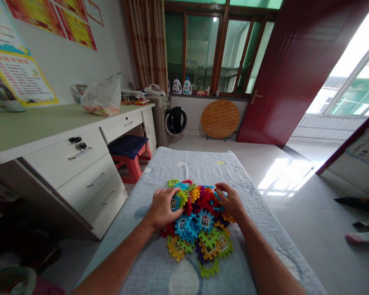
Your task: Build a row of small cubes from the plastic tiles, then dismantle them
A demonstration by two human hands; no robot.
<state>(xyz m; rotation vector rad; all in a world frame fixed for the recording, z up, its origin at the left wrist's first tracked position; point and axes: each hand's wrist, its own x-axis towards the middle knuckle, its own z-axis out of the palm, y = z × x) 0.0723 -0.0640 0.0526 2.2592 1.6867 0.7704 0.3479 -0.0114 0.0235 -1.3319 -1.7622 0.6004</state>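
A heap of plastic interlocking building blocks (pixel 205 220) in blue, red, yellow, green, orange and purple lies on a cloth-covered table (pixel 199 164). Some pieces have white lattice windows. My left hand (pixel 163 208) rests against the heap's left side, thumb and fingers apart around a blue window block (pixel 174 203) and a yellow-green piece (pixel 182 198); no firm grip shows. On the opposite side, my right hand (pixel 232 201) curves over the heap's edge, fingers loosely parted beside red and blue blocks. Its fingertips partly cover the pieces there.
Left of the table stands a white desk (pixel 49 123) carrying a plastic bag (pixel 103 96), with a red stool (pixel 130 157) beside it. Behind are a washing machine (pixel 161 119), a round wooden tabletop (pixel 220 119) and a dark red door (pixel 283 69). Someone's foot (pixel 361 238) shows at right.
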